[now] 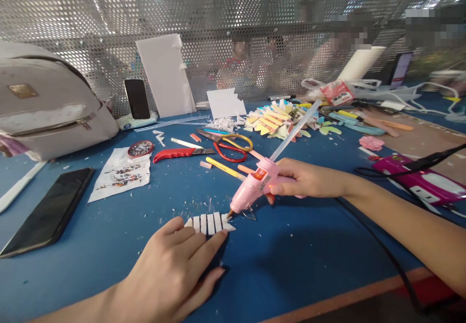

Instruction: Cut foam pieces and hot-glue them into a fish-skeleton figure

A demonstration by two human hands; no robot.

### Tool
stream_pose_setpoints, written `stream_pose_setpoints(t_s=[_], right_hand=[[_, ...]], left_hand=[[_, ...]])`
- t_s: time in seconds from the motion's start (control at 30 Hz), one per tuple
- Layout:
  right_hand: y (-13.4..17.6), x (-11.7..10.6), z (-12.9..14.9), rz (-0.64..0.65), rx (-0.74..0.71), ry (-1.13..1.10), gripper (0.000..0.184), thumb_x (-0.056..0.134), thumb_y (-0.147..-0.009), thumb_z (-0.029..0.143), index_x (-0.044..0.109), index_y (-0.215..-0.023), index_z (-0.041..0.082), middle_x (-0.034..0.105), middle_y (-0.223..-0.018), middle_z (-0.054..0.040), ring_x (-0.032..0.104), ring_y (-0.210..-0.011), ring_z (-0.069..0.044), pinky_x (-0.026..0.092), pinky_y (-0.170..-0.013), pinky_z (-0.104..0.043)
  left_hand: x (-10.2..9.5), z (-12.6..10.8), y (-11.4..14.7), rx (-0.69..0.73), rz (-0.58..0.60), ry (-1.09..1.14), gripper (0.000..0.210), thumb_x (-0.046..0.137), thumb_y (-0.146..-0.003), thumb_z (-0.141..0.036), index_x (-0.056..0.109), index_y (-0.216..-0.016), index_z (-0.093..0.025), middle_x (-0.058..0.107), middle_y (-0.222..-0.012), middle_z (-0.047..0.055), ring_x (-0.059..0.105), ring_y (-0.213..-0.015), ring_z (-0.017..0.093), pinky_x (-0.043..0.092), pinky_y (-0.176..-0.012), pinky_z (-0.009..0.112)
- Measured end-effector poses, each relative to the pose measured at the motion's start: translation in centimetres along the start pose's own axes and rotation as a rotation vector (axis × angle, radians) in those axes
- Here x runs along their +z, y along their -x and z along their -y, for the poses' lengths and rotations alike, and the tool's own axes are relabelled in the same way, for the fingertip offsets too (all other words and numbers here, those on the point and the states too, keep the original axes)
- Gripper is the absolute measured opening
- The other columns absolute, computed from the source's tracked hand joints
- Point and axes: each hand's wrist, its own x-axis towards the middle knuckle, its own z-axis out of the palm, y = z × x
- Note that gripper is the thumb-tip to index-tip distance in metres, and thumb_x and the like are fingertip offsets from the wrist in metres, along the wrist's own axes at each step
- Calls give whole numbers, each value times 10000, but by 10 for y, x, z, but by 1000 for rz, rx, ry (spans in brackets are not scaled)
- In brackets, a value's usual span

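Note:
My right hand [294,178] grips a pink hot glue gun [252,187] with a clear glue stick [295,131] rising from its back end. The nozzle points down and meets the right end of a row of small white strips [208,224], which lie side by side on the blue table [291,264]. Flat on the table, my left hand [178,260] has its fingers stretched out, and its fingertips press the near edge of the strips. Part of the strips is hidden under those fingers.
Behind the glue gun lie scissors [233,149], a red-handled cutter [174,155] and a yellow marker [223,166]. Paper scraps [273,119] are heaped farther back. A dark phone [51,211] and a backpack [54,99] are at left; a magenta power strip [418,179] and black cable [378,240] at right.

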Motion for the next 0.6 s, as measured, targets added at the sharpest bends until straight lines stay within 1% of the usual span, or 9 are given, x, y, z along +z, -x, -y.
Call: stream_pose_setpoints(t_s=[0.13, 0.3, 0.37, 0.47, 0.6], right_hand=[[0, 0, 0, 8, 20, -3, 463, 566, -958, 553, 728, -868, 129, 670, -751, -35, 479, -521, -81, 366, -406, -172], [-1, -1, 0, 7, -2, 22, 469, 554, -964, 549, 721, -847, 126, 675, -745, -41, 483, -525, -81, 372, -423, -172], [0, -2, 0, 6, 11, 35, 477, 550, -964, 557, 725, -855, 126, 673, -745, -45, 487, -534, -85, 380, -426, -169], [0, -3, -1, -8, 26, 38, 483, 550, -960, 568, 724, -846, 132, 647, -718, -32, 475, -513, -80, 373, -402, -159], [0, -6, -1, -22, -1, 34, 461, 565, -956, 548, 719, -816, 136, 589, -669, -1, 444, -464, -61, 362, -384, -150]], left_hand=[[-2, 0, -1, 2, -4, -1, 352, 386, -1056, -250, 573, -1297, -73, 693, -766, 44, 648, -597, 202, 432, -563, 362], [-3, 0, 0, -3, -1, 5, 346, 400, -1053, -256, 582, -1285, -75, 692, -765, 43, 653, -595, 202, 436, -569, 364], [-2, 0, 0, -4, 2, 3, 350, 398, -1054, -258, 581, -1287, -73, 694, -769, 45, 655, -597, 205, 436, -571, 365], [-2, 0, 0, 3, -7, 1, 354, 382, -1061, -263, 578, -1289, -76, 697, -769, 45, 655, -601, 203, 436, -574, 363], [-1, 0, 0, 0, -6, 4, 357, 390, -1060, -264, 569, -1305, -76, 699, -778, 42, 655, -605, 202, 440, -583, 366]])
